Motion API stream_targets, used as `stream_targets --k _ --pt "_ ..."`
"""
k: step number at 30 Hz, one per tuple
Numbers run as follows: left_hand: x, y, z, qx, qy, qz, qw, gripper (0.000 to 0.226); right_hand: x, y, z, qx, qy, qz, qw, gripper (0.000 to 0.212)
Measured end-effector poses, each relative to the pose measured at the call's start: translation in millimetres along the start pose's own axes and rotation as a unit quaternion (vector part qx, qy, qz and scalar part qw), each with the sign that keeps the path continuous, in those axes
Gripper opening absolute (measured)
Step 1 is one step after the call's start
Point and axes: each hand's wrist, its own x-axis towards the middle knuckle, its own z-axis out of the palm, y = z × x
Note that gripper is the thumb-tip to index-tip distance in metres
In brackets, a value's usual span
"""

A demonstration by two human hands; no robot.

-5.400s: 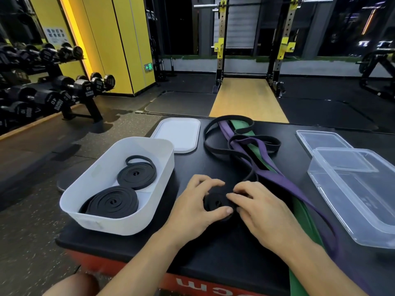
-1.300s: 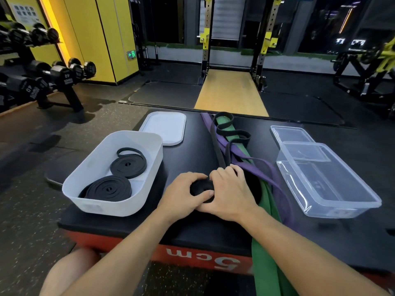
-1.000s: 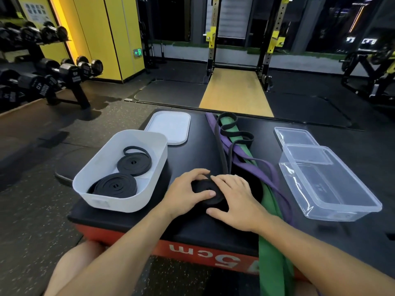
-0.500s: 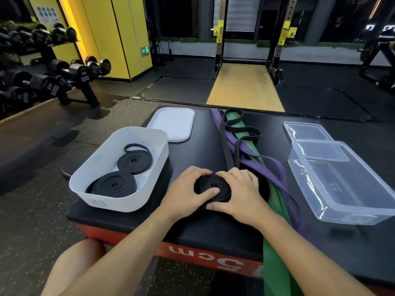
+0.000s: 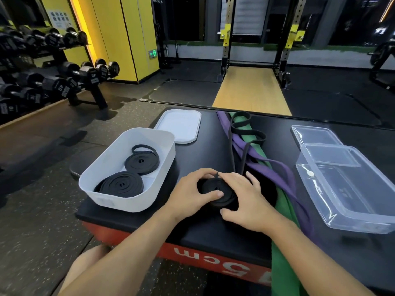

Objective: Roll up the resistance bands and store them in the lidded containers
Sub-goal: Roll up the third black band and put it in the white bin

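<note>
A gym floor with a squat rack [image 5: 226, 50] and a dumbbell rack [image 5: 85, 92] lies behind a black padded box [image 5: 203, 150] that serves as the work surface. Near the middle of its front edge, a black band coil [image 5: 215, 189] lies flat, face up, between both hands. The left hand [image 5: 190, 195] curls round the coil's left rim with its thumb laid across the top. The right hand [image 5: 248, 201] cups the right rim, fingers bent over it and thumb at the near edge. The band's unrolled tail [image 5: 232, 150] runs away from the person, its long axis near to far, and ends in small loops on the green band [image 5: 284, 263]. The purple band [image 5: 277, 178] lies beside it, also near to far. To the left stands the white container [image 5: 119, 201] with two rolled black bands [image 5: 120, 184] inside and its white lid [image 5: 179, 124] behind it. To the right are the clear container [image 5: 316, 189] and clear lid [image 5: 314, 135]. Compared with five seconds earlier, the coil is wider and the tail's broad loops have drawn into a narrow line.
</note>
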Motion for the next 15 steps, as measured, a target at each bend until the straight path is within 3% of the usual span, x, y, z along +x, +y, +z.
stream_targets --k 9,15 --pt "1 -3 5 0.033 0.007 0.017 0.999 0.049 7 -11 -1 -0.073 0.033 0.001 0.997 0.098" --pt "1 -3 6 0.074 0.001 0.015 0.997 0.049 12 -22 3 -0.142 0.063 0.048 0.987 0.090"
